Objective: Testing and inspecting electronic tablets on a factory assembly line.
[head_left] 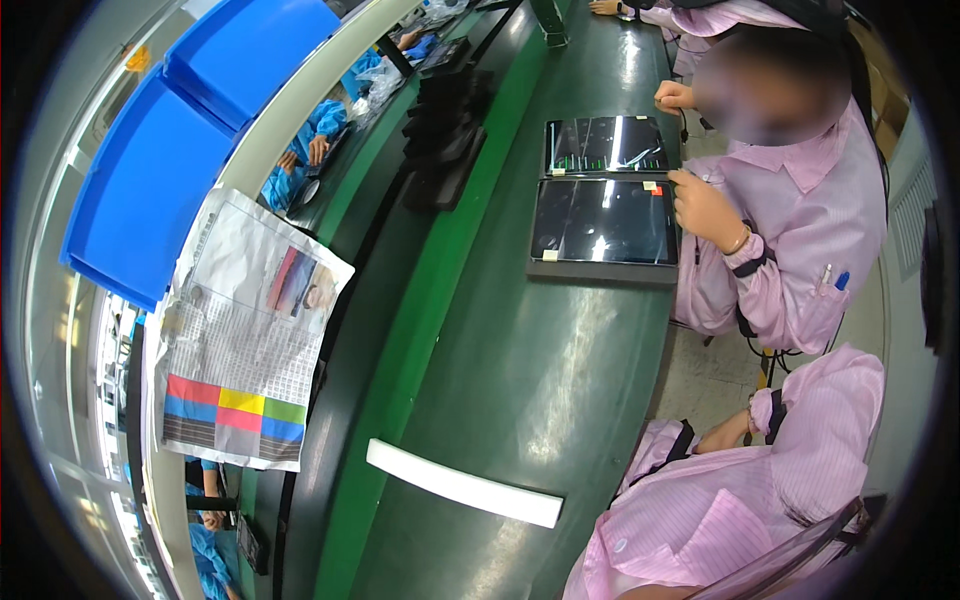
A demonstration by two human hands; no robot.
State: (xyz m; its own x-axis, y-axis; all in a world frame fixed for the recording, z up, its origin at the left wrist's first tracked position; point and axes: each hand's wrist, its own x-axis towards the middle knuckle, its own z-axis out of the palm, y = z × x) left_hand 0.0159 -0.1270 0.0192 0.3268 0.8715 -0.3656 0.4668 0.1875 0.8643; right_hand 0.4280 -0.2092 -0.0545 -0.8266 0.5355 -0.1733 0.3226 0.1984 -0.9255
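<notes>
My right hand (725, 435) rests low near my lap, beyond the table's right edge. Its fingers are hidden, so whether it holds anything cannot be told. A pink sleeve with a black band (684, 440) lies beside it; my left hand does not show. Nearest on the green table (500, 370) lies a long white strip (465, 483). Farther up, two dark tablet-like screens (605, 222) lie side by side in a dark tray, with small stickers on them. A co-worker's hand (708, 210) touches their right edge; the co-worker's other hand (675, 96) is raised beside the farther screen.
A co-worker in a pink smock (800, 230) sits along the table's right side. Dark stacked trays (445, 140) stand at the back left. A printed sheet (250, 330) hangs at left under blue bins (150, 190). People in blue work beyond the divider.
</notes>
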